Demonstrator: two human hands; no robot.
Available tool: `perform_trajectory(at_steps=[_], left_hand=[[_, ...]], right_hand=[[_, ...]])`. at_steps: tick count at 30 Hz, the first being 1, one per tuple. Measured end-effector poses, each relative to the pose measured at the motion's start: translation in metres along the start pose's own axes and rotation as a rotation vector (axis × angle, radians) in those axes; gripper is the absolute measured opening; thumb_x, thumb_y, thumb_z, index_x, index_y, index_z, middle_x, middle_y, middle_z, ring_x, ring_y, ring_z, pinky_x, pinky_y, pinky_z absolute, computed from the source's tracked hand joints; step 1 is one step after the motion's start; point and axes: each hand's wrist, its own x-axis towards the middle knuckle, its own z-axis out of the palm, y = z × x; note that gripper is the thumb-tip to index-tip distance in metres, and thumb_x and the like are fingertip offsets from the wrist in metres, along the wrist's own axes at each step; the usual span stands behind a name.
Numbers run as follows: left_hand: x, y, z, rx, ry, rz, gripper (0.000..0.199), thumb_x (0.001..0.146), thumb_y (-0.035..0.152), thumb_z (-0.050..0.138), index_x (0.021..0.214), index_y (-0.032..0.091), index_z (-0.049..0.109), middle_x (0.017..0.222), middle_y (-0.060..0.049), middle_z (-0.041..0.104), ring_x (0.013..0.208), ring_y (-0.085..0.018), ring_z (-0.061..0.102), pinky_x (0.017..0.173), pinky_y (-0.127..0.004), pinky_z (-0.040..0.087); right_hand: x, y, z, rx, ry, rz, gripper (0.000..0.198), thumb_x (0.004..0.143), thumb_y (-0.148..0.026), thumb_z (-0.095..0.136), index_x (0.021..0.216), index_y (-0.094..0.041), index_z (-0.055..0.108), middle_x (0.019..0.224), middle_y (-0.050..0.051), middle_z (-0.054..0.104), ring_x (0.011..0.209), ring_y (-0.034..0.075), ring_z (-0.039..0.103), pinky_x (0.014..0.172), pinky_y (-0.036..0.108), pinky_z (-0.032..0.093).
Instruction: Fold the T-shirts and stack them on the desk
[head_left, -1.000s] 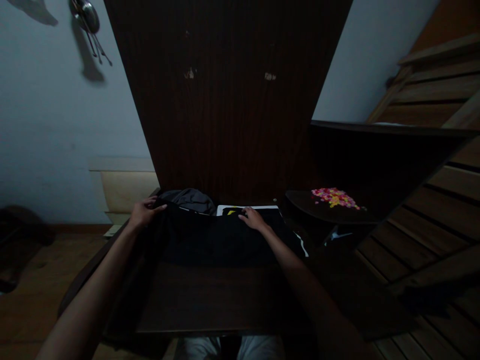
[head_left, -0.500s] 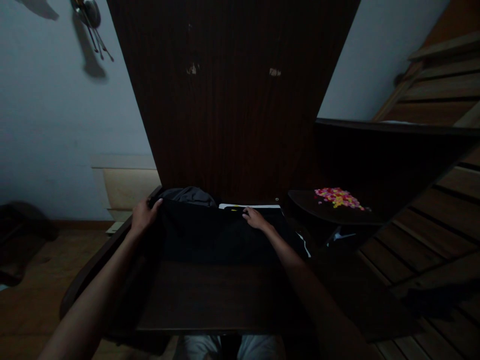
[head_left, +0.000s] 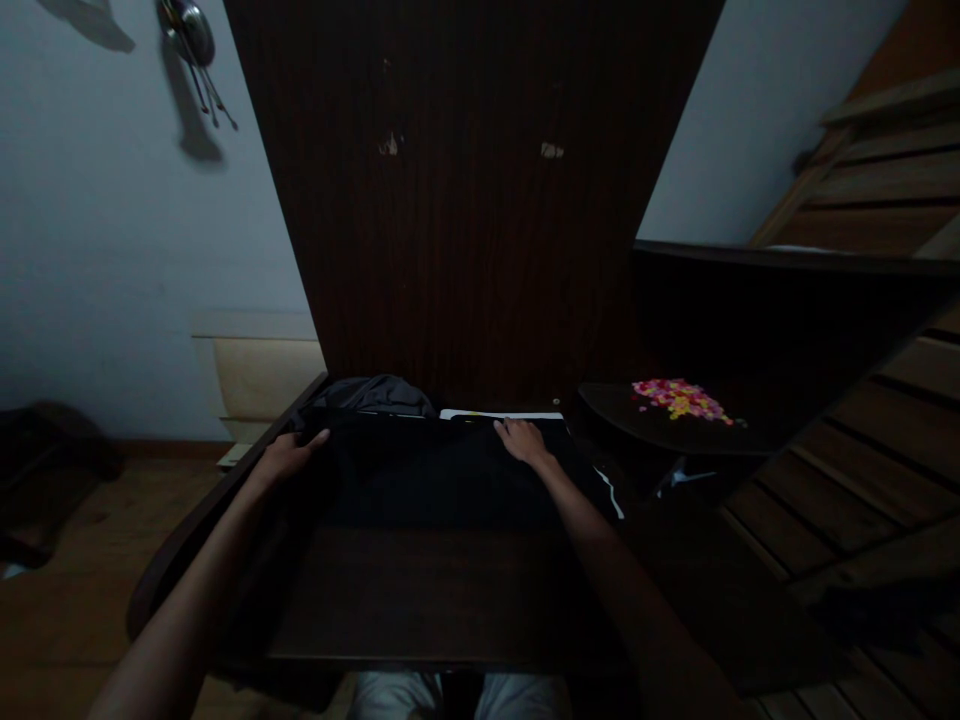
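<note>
Stretching between both hands (head_left: pixel 288 457), black cloth (head_left: pixel 420 470) lies beneath them, whether gripped or not I cannot tell.

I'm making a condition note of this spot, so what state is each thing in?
Black cloth: spread across the desk
Gray cloth: bunched up
White flat item: mostly hidden
Colorful bits: loosely heaped
Wooden panel: upright, scuffed in two spots
Left hand: at the cloth's left end, grip unclear
Right hand: on the cloth's far edge

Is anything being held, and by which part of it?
It cannot be told: the left grip is near the black cloth, at its far left corner; the right grip on its far edge.
</note>
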Motion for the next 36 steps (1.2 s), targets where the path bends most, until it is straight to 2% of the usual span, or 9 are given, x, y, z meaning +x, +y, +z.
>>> perform_trajectory(at_steps=[3,10,14,19,21,24,27,30,36], left_hand=[[-0.011,-0.006,0.0,0.004,-0.14,-0.047,0.043,0.064,0.06,0.063,0.076,0.019,0.068,0.083,-0.014,0.075,0.087,-0.035,0.071,0.074,-0.04,0.056],[-0.017,0.001,-0.004,0.052,0.107,0.128,0.042,0.081,0.053,0.043,0.091,0.019,0.065,0.101,-0.015,0.074,0.102,-0.033,0.068,0.086,-0.037,0.053],[-0.009,0.01,-0.012,0.087,0.123,0.085,0.047,0.084,0.055,0.038,0.089,0.018,0.067,0.093,-0.015,0.075,0.097,-0.033,0.069,0.078,-0.036,0.054],[-0.007,0.019,-0.004,0.189,0.135,0.031,0.045,0.083,0.055,0.041,0.071,0.018,0.065,0.081,-0.017,0.073,0.091,-0.038,0.07,0.077,-0.041,0.054],[-0.013,0.019,0.001,0.146,0.128,0.03,0.047,0.081,0.058,0.043,0.076,0.017,0.067,0.087,-0.017,0.074,0.092,-0.036,0.07,0.079,-0.041,0.054],[-0.026,0.014,0.003,-0.047,-0.018,0.109,0.055,0.069,0.062,0.06,0.099,0.017,0.068,0.103,-0.013,0.075,0.097,-0.033,0.07,0.082,-0.039,0.057],[-0.039,0.004,0.002,-0.171,-0.127,0.202,0.078,0.055,0.056,0.076,0.122,0.02,0.061,0.122,-0.01,0.07,0.112,-0.031,0.065,0.093,-0.04,0.054],[-0.044,-0.007,0.0,-0.191,-0.117,0.22,0.091,0.047,0.048,0.082,0.13,0.02,0.056,0.135,-0.012,0.062,0.126,-0.033,0.056,0.106,-0.042,0.045],[-0.038,-0.015,-0.003,-0.402,-0.087,0.035,0.071,0.065,0.043,0.074,0.129,0.019,0.054,0.125,-0.015,0.066,0.118,-0.032,0.062,0.096,-0.045,0.052]], right_hand=[[-0.003,0.02,-0.009,-0.061,-0.032,-0.003,0.054,0.102,-0.051,0.028,0.1,-0.016,0.069,0.109,0.016,0.071,0.104,0.027,0.066,0.09,0.037,0.046],[-0.011,0.051,-0.024,-0.118,-0.032,0.017,0.051,0.098,-0.057,0.039,0.103,-0.017,0.07,0.108,0.015,0.072,0.105,0.028,0.066,0.091,0.036,0.047],[-0.015,0.048,-0.025,-0.171,0.047,0.051,0.049,0.099,-0.056,0.038,0.111,-0.018,0.067,0.108,0.015,0.071,0.105,0.027,0.065,0.089,0.035,0.046],[-0.018,0.031,-0.01,-0.234,0.249,-0.059,0.04,0.102,-0.037,0.037,0.113,-0.012,0.067,0.12,0.02,0.064,0.116,0.03,0.055,0.1,0.041,0.04],[-0.019,0.018,-0.003,-0.182,0.295,-0.127,0.041,0.102,-0.033,0.035,0.115,-0.012,0.067,0.123,0.019,0.063,0.117,0.029,0.054,0.102,0.042,0.039],[-0.02,-0.008,0.008,-0.041,0.316,-0.281,0.038,0.102,-0.031,0.037,0.12,-0.016,0.066,0.133,0.015,0.059,0.124,0.026,0.051,0.108,0.042,0.037],[-0.02,-0.035,0.019,0.058,0.277,-0.459,0.038,0.101,-0.032,0.039,0.129,-0.02,0.062,0.145,0.011,0.051,0.138,0.025,0.04,0.114,0.042,0.032],[-0.018,-0.054,0.031,0.045,0.165,-0.53,0.044,0.101,-0.037,0.04,0.138,-0.018,0.056,0.153,0.009,0.043,0.144,0.025,0.031,0.117,0.043,0.027],[-0.013,-0.064,0.046,-0.018,0.034,-0.442,0.053,0.102,-0.041,0.033,0.144,-0.012,0.048,0.155,0.012,0.038,0.147,0.027,0.027,0.12,0.043,0.02]])
